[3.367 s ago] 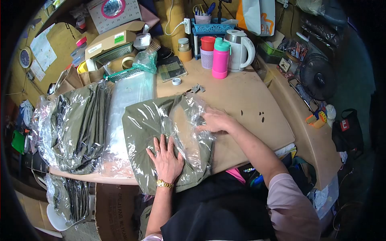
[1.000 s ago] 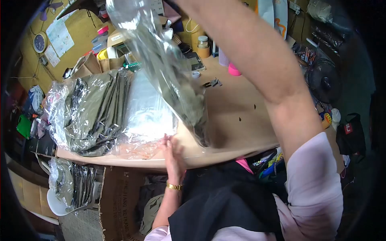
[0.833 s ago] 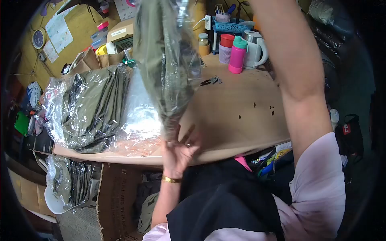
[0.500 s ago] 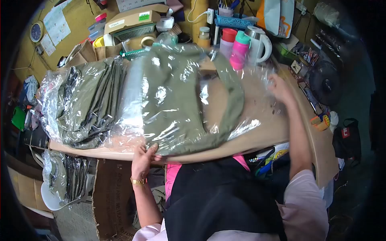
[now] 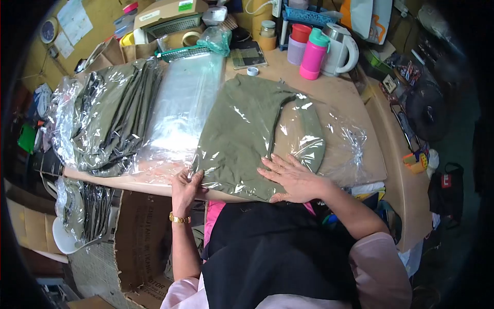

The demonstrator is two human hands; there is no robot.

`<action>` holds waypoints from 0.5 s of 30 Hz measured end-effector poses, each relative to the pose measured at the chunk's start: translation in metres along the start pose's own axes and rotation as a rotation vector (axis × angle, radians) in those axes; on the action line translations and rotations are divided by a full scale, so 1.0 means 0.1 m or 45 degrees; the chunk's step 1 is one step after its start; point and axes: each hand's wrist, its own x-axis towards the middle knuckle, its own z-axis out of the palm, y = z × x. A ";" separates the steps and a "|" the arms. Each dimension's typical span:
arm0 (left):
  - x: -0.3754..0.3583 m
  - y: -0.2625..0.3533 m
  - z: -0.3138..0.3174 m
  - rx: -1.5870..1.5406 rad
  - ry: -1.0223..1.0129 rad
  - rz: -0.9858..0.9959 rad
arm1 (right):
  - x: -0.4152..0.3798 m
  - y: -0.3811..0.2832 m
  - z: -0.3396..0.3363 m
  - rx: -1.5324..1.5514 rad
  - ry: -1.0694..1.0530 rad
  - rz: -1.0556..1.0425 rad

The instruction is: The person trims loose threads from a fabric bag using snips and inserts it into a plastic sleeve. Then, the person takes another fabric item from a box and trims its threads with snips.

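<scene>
An olive-green cloth bag with a curved strap, inside a clear plastic sleeve, lies flat on the brown tabletop in front of me. My left hand has thumb and fingers closed on the sleeve's near left corner, at the table's front edge. Spread and flat, my right hand presses on the sleeve over the near part of the bag. The sleeve's far right end is crumpled. To the left lies a stack of flat clear plastic sleeves, partly under the wrapped bag.
Several wrapped green bags are piled at the left. A pink bottle, a red-lidded cup and a kettle stand at the back right. A white tape roll lies behind the bag. Below left is an open carton.
My right hand has come from the sleeve's far right end down onto the bag. The wrapped bag has settled flat and shifted right, uncovering the sleeve stack. My left hand keeps its corner.
</scene>
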 end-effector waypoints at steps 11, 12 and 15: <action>-0.16 -0.05 0.05 0.036 0.189 0.157 | 2.40 0.99 -0.84 -0.102 0.212 -0.286; -0.17 -0.07 0.04 -0.047 0.187 0.174 | 2.61 1.09 -0.79 -0.115 0.006 -0.252; -0.23 -0.03 0.04 -0.107 0.220 0.093 | 2.96 1.20 -0.80 -0.188 -0.123 -0.258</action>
